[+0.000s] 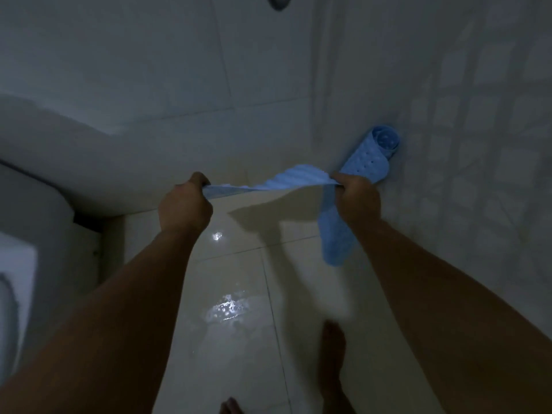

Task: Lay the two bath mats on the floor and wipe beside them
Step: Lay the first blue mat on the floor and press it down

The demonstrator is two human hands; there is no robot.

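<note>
Wet floor + limp mat held up in both hands = slip/drop risk.

Floor (239,294) is glossy tile w/ wet glints right by the bare foot (331,360); stepping fwd to lay the mat could mean a skid. Blue mat (298,177) hangs in mid-air, stretched btwn hands, one end drooping; likely to land creased or fold under. Second mat (370,156) sits rolled at the wall base, well apart. Left hand (183,204) and right hand (358,198) each clench a mat edge; wet rubber could slide out.

No legible text, label, brand, number or sign appears on any surface; the view is dim and blurred.
</note>
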